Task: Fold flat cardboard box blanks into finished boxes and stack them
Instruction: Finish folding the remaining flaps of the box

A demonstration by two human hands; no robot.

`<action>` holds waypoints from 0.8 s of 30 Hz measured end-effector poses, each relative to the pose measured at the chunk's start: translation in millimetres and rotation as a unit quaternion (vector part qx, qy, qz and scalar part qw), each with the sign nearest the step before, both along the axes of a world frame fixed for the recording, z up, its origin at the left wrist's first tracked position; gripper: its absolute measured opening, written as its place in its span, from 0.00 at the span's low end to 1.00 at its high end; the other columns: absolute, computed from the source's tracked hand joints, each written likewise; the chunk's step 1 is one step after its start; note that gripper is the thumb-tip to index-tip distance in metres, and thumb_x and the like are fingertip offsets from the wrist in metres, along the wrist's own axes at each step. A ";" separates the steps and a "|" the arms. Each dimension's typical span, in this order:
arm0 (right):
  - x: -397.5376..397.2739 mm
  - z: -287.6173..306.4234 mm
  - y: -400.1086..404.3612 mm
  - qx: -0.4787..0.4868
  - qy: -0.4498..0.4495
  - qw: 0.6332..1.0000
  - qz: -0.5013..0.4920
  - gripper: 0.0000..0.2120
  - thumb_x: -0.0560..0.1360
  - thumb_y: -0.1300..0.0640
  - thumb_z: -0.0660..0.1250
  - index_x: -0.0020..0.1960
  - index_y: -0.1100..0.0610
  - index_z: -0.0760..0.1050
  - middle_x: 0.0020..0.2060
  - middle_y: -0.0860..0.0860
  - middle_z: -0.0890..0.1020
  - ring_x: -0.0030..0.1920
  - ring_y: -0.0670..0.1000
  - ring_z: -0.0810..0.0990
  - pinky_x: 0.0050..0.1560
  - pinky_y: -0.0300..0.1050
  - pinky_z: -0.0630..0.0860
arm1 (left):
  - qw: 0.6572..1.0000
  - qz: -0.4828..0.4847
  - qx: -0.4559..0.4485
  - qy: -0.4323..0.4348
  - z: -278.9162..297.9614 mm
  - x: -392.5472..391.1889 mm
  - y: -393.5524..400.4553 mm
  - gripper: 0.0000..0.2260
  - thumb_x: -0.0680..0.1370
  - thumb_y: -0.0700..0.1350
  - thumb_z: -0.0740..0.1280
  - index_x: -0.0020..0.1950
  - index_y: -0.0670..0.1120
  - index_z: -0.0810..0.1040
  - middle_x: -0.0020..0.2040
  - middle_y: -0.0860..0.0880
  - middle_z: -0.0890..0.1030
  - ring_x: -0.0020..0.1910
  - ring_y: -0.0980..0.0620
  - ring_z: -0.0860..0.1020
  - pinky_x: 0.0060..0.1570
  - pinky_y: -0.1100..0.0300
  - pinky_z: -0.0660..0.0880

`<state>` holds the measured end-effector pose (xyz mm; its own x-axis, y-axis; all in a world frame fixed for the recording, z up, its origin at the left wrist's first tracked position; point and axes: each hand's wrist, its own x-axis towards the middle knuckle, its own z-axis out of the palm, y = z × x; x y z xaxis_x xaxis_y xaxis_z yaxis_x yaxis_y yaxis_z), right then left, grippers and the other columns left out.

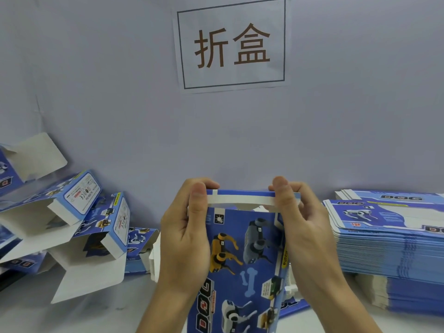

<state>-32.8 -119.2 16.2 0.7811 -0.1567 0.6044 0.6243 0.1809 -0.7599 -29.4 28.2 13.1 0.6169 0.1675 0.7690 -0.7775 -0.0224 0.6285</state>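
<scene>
We see a blue box point(242, 255) (printed with robot dogs and bones) held upright at the centre, above the bench point(101, 311). The left hand point(186, 227) grips its top left corner, thumb over the white end flap point(240, 200); the right hand point(300, 227) pinches the top right corner of the same flap. To the right lies a tall stack of flat blanks point(389, 241). To the left, folded boxes point(79, 222) are heaped with flaps open. A paper sign point(231, 44) hangs on the wall behind.
</scene>
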 end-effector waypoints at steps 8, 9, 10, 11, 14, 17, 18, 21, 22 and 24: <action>1.1 -1.4 -3.8 0.002 0.013 0.999 0.031 0.16 0.63 0.38 0.70 0.43 0.48 0.77 0.38 0.52 0.85 0.39 0.54 0.87 0.29 0.46 0.81 | 0.997 -0.041 0.025 0.065 1.6 -4.1 4.6 0.20 0.74 0.68 0.60 0.51 0.54 0.76 0.46 0.50 0.85 0.46 0.46 0.86 0.34 0.54 0.83; 0.9 -1.4 -4.0 -0.003 0.015 0.999 0.030 0.16 0.64 0.37 0.69 0.43 0.48 0.77 0.38 0.52 0.85 0.39 0.53 0.87 0.29 0.47 0.82 | 0.996 -0.045 0.027 0.066 1.6 -4.8 4.8 0.18 0.76 0.67 0.61 0.52 0.54 0.75 0.46 0.49 0.85 0.46 0.45 0.86 0.34 0.53 0.83; 1.0 -1.6 -4.6 -0.009 0.018 0.999 0.030 0.17 0.64 0.36 0.69 0.43 0.48 0.77 0.38 0.53 0.85 0.39 0.54 0.87 0.30 0.49 0.83 | 0.996 -0.047 0.029 0.064 1.5 -5.2 5.1 0.16 0.77 0.65 0.62 0.52 0.54 0.75 0.47 0.48 0.85 0.47 0.44 0.86 0.34 0.53 0.83; 0.5 -1.9 -5.9 -0.015 0.020 0.999 0.033 0.18 0.65 0.35 0.70 0.44 0.47 0.77 0.39 0.54 0.85 0.40 0.54 0.87 0.32 0.51 0.84 | 0.997 -0.047 0.030 0.061 1.9 -5.1 5.2 0.13 0.78 0.62 0.62 0.53 0.54 0.75 0.47 0.47 0.85 0.47 0.44 0.86 0.33 0.54 0.83; -1.8 -2.2 -11.6 -0.043 0.014 0.997 0.059 0.25 0.63 0.29 0.72 0.51 0.44 0.79 0.50 0.56 0.85 0.50 0.57 0.86 0.49 0.61 0.83 | 0.998 -0.042 0.030 0.045 3.4 -4.8 4.2 0.11 0.78 0.58 0.62 0.53 0.53 0.76 0.45 0.47 0.84 0.46 0.43 0.85 0.34 0.55 0.83; -1.3 -2.5 -15.1 -0.050 0.022 0.996 0.067 0.22 0.63 0.35 0.73 0.54 0.43 0.80 0.53 0.54 0.84 0.55 0.55 0.85 0.54 0.61 0.81 | 0.998 -0.039 0.027 0.037 4.7 -5.1 1.8 0.11 0.78 0.59 0.62 0.52 0.54 0.76 0.43 0.47 0.83 0.44 0.44 0.85 0.33 0.56 0.82; -0.3 -2.8 -15.3 -0.042 0.025 0.996 0.072 0.19 0.65 0.38 0.73 0.53 0.44 0.80 0.51 0.54 0.85 0.53 0.55 0.85 0.49 0.58 0.83 | 0.998 -0.041 0.020 0.041 5.2 -5.3 1.2 0.11 0.76 0.59 0.62 0.51 0.55 0.76 0.43 0.48 0.83 0.44 0.44 0.86 0.33 0.57 0.81; 0.9 -1.8 -12.8 -0.013 0.037 0.995 0.089 0.13 0.68 0.46 0.71 0.52 0.48 0.79 0.46 0.53 0.85 0.49 0.57 0.87 0.40 0.53 0.84 | 0.997 -0.054 -0.008 0.056 6.0 -6.1 0.0 0.10 0.74 0.59 0.62 0.53 0.58 0.74 0.47 0.51 0.83 0.45 0.46 0.86 0.32 0.58 0.81; 0.9 -1.5 -12.2 -0.009 0.041 0.995 0.089 0.13 0.69 0.47 0.71 0.52 0.49 0.79 0.47 0.55 0.85 0.49 0.58 0.87 0.42 0.56 0.84 | 0.996 -0.058 -0.014 0.059 6.1 -6.5 -0.5 0.10 0.75 0.57 0.62 0.55 0.60 0.74 0.49 0.52 0.82 0.46 0.46 0.86 0.33 0.58 0.81; 1.0 -1.1 -11.5 0.002 0.045 0.994 0.095 0.12 0.69 0.48 0.71 0.52 0.49 0.78 0.50 0.58 0.84 0.49 0.60 0.86 0.45 0.61 0.83 | 0.996 -0.062 -0.011 0.056 6.3 -7.3 -1.9 0.09 0.76 0.55 0.61 0.55 0.59 0.74 0.50 0.53 0.81 0.48 0.46 0.85 0.33 0.57 0.82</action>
<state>-31.8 -130.7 15.1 0.8481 -0.0028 0.5298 0.5074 0.2923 -0.8107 -36.7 26.3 19.4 0.7158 0.1008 0.6910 -0.6982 0.0850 0.7108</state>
